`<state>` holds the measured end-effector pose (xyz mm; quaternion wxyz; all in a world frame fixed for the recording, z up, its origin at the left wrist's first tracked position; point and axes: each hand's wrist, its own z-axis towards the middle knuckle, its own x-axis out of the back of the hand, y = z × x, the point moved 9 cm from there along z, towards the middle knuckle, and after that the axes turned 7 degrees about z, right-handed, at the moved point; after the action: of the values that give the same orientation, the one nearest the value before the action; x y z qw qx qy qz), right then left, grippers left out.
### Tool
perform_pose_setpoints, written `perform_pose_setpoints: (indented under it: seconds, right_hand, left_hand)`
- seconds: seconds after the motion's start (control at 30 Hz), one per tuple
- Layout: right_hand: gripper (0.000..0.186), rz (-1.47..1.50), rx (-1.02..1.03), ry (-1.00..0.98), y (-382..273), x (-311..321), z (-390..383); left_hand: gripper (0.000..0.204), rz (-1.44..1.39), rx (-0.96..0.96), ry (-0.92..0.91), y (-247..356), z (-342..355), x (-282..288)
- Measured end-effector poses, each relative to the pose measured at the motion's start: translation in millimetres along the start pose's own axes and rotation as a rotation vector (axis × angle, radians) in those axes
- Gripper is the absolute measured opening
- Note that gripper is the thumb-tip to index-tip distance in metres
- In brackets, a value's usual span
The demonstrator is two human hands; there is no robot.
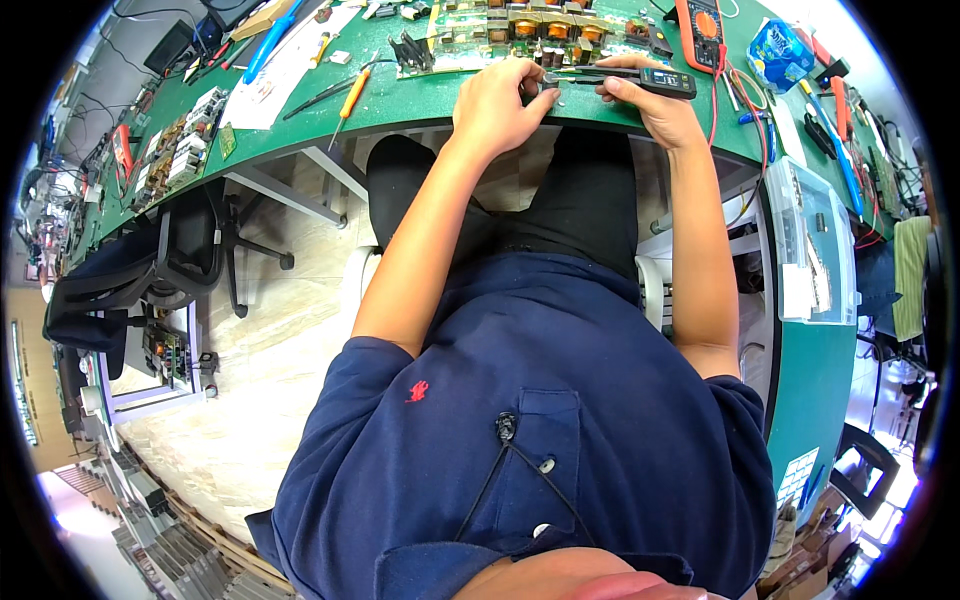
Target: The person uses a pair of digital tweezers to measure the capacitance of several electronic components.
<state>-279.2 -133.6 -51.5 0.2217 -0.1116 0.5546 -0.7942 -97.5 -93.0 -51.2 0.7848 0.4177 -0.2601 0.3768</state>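
Observation:
At the front edge of the green bench, my left hand [500, 105] has its fingers pinched on a small dark piece [548, 84], too small to make out. My right hand [650, 110] grips a black tweezer-like meter [668, 84] with a small screen, its thin tips pointing left at my left fingertips. Just beyond both hands lies a circuit board [470, 45] with orange-wound coils. An orange-handled screwdriver [352, 95] and dark tweezers [310, 100] rest left of my left hand.
An orange multimeter [700, 30] with leads and a blue packet [775, 55] sit at right, above a clear plastic case [815, 245]. Boards [180, 150] and papers [265, 95] lie at left. A black office chair [195, 245] stands at lower left.

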Motion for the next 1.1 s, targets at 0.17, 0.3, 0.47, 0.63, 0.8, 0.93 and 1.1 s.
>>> perform_pose_setpoints:
  seconds: [0.17, 0.3, 0.47, 0.63, 0.8, 0.93, 1.1]
  right_hand:
    - [0.026, -0.002, -0.006, 0.003, 0.9, 0.0, 0.7]
    - [0.025, 0.003, -0.014, 0.010, 3.2, 1.2, 1.7]
    - [0.025, 0.018, -0.012, 0.009, 4.7, 1.8, 2.0]
    - [0.024, 0.017, -0.013, 0.020, 5.9, 3.7, 2.2]
    - [0.025, 0.028, -0.007, 0.005, 4.8, 2.1, 2.4]
    - [0.024, 0.020, -0.018, 0.009, 7.1, 4.1, 3.1]
    - [0.024, 0.009, -0.016, 0.013, 6.8, 4.2, 2.8]
  left_hand:
    - [0.027, 0.010, 0.006, -0.012, 0.9, 0.2, 0.5]
    - [0.026, 0.015, 0.002, -0.004, 1.2, 0.1, 0.5]
    - [0.026, 0.016, -0.023, 0.006, 1.4, 0.4, -0.6]
    - [0.026, 0.021, -0.033, 0.014, 1.6, -0.2, -0.5]
    - [0.021, -0.014, 0.014, -0.019, 1.3, -0.3, -0.7]
    - [0.023, 0.002, -0.003, -0.005, 3.0, -0.5, 0.9]
    - [0.026, 0.025, -0.042, 0.028, 3.5, -0.5, 1.2]
